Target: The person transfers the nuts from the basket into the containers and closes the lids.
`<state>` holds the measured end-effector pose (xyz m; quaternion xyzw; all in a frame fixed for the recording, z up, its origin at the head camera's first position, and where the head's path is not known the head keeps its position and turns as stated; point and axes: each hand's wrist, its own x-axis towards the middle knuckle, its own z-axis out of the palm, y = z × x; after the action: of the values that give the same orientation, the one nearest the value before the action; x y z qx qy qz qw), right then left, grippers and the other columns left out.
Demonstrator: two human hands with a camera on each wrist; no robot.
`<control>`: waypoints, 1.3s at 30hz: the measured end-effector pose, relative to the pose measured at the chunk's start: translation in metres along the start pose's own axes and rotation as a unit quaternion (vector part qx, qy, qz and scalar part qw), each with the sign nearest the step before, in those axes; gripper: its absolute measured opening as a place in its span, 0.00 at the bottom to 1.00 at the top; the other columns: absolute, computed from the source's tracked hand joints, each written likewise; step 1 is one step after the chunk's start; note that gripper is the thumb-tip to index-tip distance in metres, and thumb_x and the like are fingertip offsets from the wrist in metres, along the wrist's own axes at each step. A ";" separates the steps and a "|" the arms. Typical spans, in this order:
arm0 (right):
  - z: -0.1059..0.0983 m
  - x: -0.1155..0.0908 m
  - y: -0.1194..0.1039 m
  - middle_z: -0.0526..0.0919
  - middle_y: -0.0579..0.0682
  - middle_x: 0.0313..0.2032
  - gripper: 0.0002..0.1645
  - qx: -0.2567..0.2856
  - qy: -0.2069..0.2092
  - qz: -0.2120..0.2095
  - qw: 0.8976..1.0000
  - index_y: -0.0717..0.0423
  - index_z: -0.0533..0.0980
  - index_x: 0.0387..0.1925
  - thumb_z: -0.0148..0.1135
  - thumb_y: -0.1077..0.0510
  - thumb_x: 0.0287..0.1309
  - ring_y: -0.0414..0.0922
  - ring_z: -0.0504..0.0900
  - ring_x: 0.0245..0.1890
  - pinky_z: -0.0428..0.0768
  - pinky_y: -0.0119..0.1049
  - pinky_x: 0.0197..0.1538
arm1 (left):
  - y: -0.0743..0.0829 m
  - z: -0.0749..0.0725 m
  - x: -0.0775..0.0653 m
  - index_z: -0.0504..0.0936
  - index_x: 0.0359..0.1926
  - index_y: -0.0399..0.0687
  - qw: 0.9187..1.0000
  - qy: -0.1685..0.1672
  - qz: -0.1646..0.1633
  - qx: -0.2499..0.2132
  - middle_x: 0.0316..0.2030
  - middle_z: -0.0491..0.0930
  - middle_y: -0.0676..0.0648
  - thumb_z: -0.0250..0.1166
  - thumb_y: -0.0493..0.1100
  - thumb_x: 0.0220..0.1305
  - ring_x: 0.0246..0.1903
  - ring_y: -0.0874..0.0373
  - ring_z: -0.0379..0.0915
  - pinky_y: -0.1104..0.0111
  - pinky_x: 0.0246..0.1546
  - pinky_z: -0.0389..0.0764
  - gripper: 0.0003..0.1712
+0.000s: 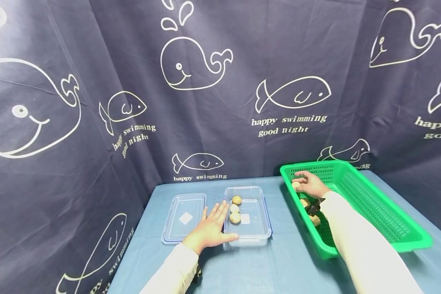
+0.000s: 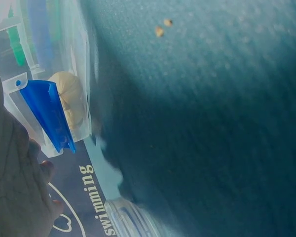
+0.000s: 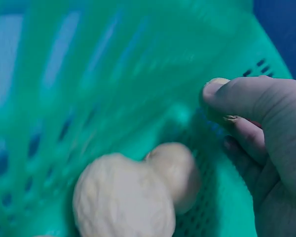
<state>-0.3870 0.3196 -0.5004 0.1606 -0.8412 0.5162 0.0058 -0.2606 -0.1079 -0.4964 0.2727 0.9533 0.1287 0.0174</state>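
Note:
In the head view, my left hand (image 1: 210, 230) lies with fingers spread against the left side of the clear plastic box (image 1: 255, 236). Several round tan walnuts (image 1: 235, 217) sit in a row along the box's left wall. A blue side latch (image 2: 48, 112) of the box hangs near this hand in the left wrist view. Inside the far left part of the green basket (image 1: 411, 246), my right hand (image 1: 311, 185) pinches a walnut (image 1: 296, 185) between thumb and fingers, which partly hide it. Below that hand, more walnuts (image 3: 123, 197) rest on the basket floor.
The clear lid (image 1: 185, 218) lies flat on the blue tablecloth (image 1: 272, 269), left of the box. Two small tan crumbs (image 2: 159, 31) are on the cloth. A dark printed curtain (image 1: 220, 122) hangs behind and left of the table.

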 end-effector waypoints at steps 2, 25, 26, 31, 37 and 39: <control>-0.001 -0.001 -0.009 0.73 0.80 0.58 0.38 0.006 0.010 -0.001 1.000 0.79 0.56 0.68 0.61 0.73 0.61 0.69 0.77 0.58 0.78 0.25 0.45 | 0.000 0.000 0.000 0.48 0.80 0.42 1.000 0.000 0.000 -0.001 0.80 0.45 0.44 0.58 0.78 0.59 0.78 0.42 0.42 0.38 0.73 0.40 0.64; 0.005 -0.017 -0.074 0.69 0.77 0.64 0.40 0.132 0.051 -0.017 0.990 0.66 0.55 0.73 0.64 0.67 0.65 0.32 0.84 0.48 0.79 0.26 0.50 | -0.002 0.003 0.003 0.47 0.81 0.43 1.000 -0.003 0.000 0.006 0.80 0.44 0.45 0.56 0.79 0.59 0.78 0.43 0.42 0.40 0.73 0.39 0.64; 0.007 -0.017 -0.076 0.68 0.77 0.64 0.40 0.133 0.049 -0.020 0.990 0.66 0.55 0.73 0.64 0.67 0.65 0.32 0.83 0.48 0.79 0.26 0.50 | -0.002 0.003 0.003 0.47 0.81 0.43 1.000 -0.002 0.001 0.005 0.80 0.44 0.45 0.56 0.79 0.59 0.78 0.43 0.42 0.39 0.73 0.39 0.64; 0.015 -0.017 -0.086 0.70 0.76 0.64 0.40 0.136 0.045 -0.024 0.989 0.66 0.56 0.72 0.65 0.67 0.64 0.32 0.83 0.48 0.79 0.26 0.50 | -0.002 0.001 0.002 0.47 0.81 0.43 1.000 -0.006 0.000 0.002 0.80 0.44 0.45 0.57 0.79 0.59 0.78 0.43 0.41 0.39 0.73 0.39 0.64; 0.025 -0.019 -0.095 0.71 0.76 0.63 0.40 0.139 0.041 -0.030 0.989 0.66 0.58 0.71 0.66 0.66 0.64 0.33 0.84 0.47 0.80 0.27 0.51 | -0.002 0.002 0.002 0.46 0.81 0.44 1.000 -0.009 -0.001 0.002 0.80 0.44 0.45 0.57 0.79 0.59 0.79 0.45 0.40 0.40 0.74 0.39 0.64; 0.029 -0.020 -0.099 0.71 0.75 0.64 0.40 0.139 0.039 -0.032 0.989 0.65 0.59 0.71 0.67 0.65 0.64 0.33 0.84 0.48 0.79 0.27 0.51 | -0.002 0.002 0.002 0.46 0.81 0.44 1.000 -0.009 -0.001 0.001 0.80 0.44 0.45 0.57 0.79 0.59 0.78 0.44 0.40 0.40 0.74 0.39 0.64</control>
<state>-0.3357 0.2586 -0.4320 0.1668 -0.7547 0.6337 0.0327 -0.2634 -0.1078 -0.4989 0.2729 0.9535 0.1249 0.0262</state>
